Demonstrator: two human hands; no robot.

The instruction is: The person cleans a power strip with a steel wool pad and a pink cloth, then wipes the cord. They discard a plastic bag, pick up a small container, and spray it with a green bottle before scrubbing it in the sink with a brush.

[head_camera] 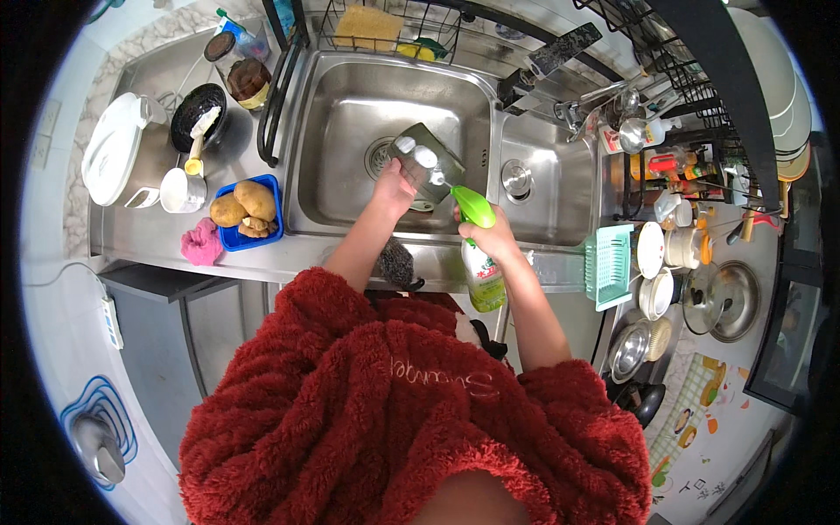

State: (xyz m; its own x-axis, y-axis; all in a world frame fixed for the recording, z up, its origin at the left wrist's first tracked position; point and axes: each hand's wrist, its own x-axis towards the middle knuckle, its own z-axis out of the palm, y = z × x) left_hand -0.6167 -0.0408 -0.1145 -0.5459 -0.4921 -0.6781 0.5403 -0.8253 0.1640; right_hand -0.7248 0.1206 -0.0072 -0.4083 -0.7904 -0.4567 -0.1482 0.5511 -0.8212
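In my left hand (394, 190) is a flat, dark grey-green rectangular panel (441, 152), gripped by its near left edge above the large basin of a stainless steel sink (328, 125). Several blobs of white foam (425, 157) lie on the panel's face. My right hand (491, 231) holds a white spray bottle with a bright green trigger head (474, 207), its nozzle pointing at the panel's right part close to the foam. Behind the panel, a small pale object on the basin floor is mostly hidden. A dark scouring ball (397, 264) rests on the sink's front ledge.
Left of the basin are a blue tray (280, 216) with potatoes and ginger, a pink cloth (201, 242), a black bowl (199, 118) and a glass jar (246, 79). A smaller basin (551, 197), a mint-green basket (608, 266), bowls and lids stand right. A wire rack (394, 26) spans the back.
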